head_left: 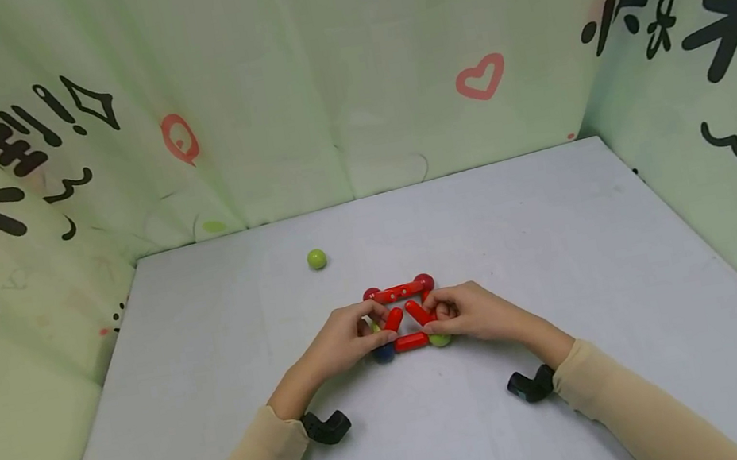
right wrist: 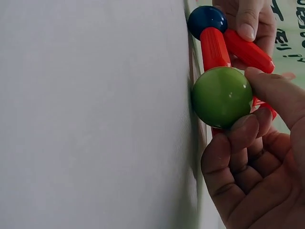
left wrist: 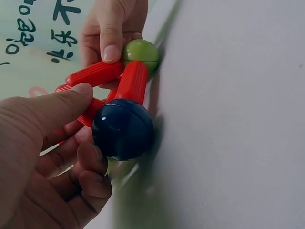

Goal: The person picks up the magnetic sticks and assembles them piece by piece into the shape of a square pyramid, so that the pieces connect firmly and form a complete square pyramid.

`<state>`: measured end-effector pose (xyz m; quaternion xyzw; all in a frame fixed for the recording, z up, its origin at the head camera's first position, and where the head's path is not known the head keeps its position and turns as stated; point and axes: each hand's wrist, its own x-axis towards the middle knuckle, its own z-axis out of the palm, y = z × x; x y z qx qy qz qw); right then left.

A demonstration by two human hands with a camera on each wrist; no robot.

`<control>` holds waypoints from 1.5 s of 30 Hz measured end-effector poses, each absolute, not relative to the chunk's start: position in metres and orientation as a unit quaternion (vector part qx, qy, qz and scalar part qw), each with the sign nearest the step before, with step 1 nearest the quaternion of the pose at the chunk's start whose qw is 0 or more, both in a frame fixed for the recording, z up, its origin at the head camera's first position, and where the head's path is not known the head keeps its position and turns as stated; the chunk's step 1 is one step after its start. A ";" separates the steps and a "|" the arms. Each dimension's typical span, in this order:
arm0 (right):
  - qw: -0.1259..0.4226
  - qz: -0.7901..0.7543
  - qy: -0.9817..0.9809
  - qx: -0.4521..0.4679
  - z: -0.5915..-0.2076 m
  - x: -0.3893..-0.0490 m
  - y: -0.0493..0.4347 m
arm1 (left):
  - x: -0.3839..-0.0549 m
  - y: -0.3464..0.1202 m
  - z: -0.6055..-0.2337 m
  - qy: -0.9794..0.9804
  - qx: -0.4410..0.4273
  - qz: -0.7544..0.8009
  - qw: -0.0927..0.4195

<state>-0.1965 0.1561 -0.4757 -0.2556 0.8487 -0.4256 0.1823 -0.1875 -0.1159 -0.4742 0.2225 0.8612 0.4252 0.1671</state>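
A frame of red rods and coloured balls lies on the table between the hands. My left hand (head_left: 349,337) pinches a slanting red rod (head_left: 393,318) by the dark blue ball (head_left: 384,354). On the other side, my right hand (head_left: 475,311) pinches a second slanting red rod (head_left: 414,310) by the green ball (head_left: 440,340). A front red rod (head_left: 411,341) joins the blue and green balls. At the back, another red rod (head_left: 398,292) spans two dark red balls (head_left: 423,281). Fingers hide much of the frame's sides. In the left wrist view, fingertips touch the blue ball (left wrist: 123,129).
A loose green ball (head_left: 317,258) sits farther back on the white table (head_left: 214,351), left of the frame. Green curtains (head_left: 332,91) with black writing stand behind and at both sides. Black devices (head_left: 326,427) are strapped to both wrists.
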 end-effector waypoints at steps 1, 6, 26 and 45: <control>0.181 -0.425 0.849 -0.255 -0.476 -0.196 0.156 | -0.187 -0.116 -0.474 0.861 0.223 0.425 0.166; 0.181 -0.423 0.849 -0.259 -0.476 -0.197 0.156 | -0.187 -0.116 -0.475 0.863 0.220 0.424 0.162; 0.192 -0.408 0.853 -0.264 -0.476 -0.197 0.150 | -0.224 -0.148 -0.459 0.891 0.170 0.415 0.074; 0.186 -0.407 0.858 -0.253 -0.473 -0.193 0.154 | -0.265 -0.160 -0.481 0.953 0.086 0.292 0.016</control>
